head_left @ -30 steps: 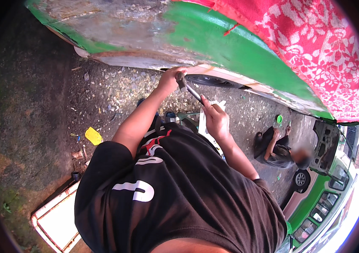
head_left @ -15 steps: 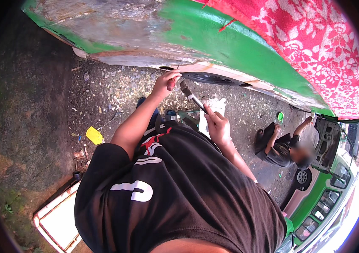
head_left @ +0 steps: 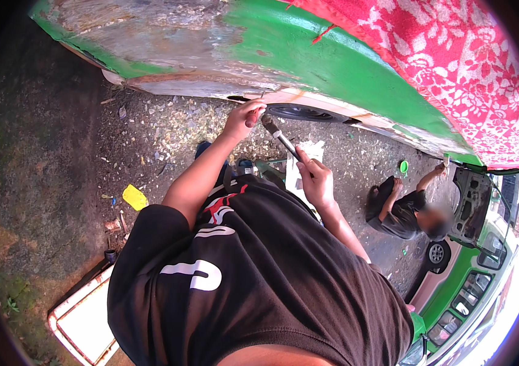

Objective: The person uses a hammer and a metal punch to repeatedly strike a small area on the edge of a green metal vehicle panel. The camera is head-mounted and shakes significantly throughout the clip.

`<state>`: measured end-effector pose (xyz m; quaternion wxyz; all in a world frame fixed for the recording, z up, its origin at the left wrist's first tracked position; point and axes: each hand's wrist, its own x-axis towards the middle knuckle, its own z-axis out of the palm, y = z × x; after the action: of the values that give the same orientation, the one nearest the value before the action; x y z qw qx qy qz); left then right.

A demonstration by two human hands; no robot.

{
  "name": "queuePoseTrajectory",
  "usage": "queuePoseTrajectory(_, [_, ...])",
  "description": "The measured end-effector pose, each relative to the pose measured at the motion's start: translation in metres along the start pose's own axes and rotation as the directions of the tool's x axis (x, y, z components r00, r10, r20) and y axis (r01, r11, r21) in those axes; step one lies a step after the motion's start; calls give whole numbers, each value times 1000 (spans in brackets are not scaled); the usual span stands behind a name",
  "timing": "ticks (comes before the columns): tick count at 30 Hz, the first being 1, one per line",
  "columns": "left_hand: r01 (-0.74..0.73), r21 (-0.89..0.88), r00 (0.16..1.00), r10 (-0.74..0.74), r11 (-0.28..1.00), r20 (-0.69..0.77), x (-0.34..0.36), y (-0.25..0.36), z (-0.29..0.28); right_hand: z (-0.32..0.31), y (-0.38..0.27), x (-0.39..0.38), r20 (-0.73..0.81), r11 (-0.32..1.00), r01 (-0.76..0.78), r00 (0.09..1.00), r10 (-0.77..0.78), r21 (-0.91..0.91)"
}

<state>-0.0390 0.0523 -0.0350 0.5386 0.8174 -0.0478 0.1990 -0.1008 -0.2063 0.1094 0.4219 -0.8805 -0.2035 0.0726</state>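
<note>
My left hand (head_left: 237, 123) grips a thin tool with a red handle (head_left: 251, 119), its slim tip close to the pale, rusty lower edge of a green vehicle body (head_left: 308, 55). My right hand (head_left: 316, 180) is closed round the dark shaft of a hammer (head_left: 286, 141), whose head is just right of and below the red handle. A dark wheel (head_left: 299, 112) shows behind the tool, under the body's patchy, stripped paintwork.
A red floral cloth (head_left: 442, 67) drapes over the body. At right, a co-worker (head_left: 400, 213) crouches, one arm raised toward the panel, near a green container (head_left: 403, 166) and another green van (head_left: 461, 293). Paint flakes, a yellow piece (head_left: 134, 197) and a white panel (head_left: 82, 311) lie on the ground.
The red-handled tool has come into sight in my left hand. The hammer head has moved slightly down and right, away from that hand. The co-worker's arm has risen toward the body panel.
</note>
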Motion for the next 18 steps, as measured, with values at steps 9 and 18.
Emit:
queuePoseTrajectory(9, [-48,-27,999,48,998,3,3,-4,5,-4,-10,3,51,1000,21,998,-21,-5])
queuePoseTrajectory(18, [14,-82,998,-9,997,62,10,-14,8,5,-16,17,-3,980,150,988,-152,-127])
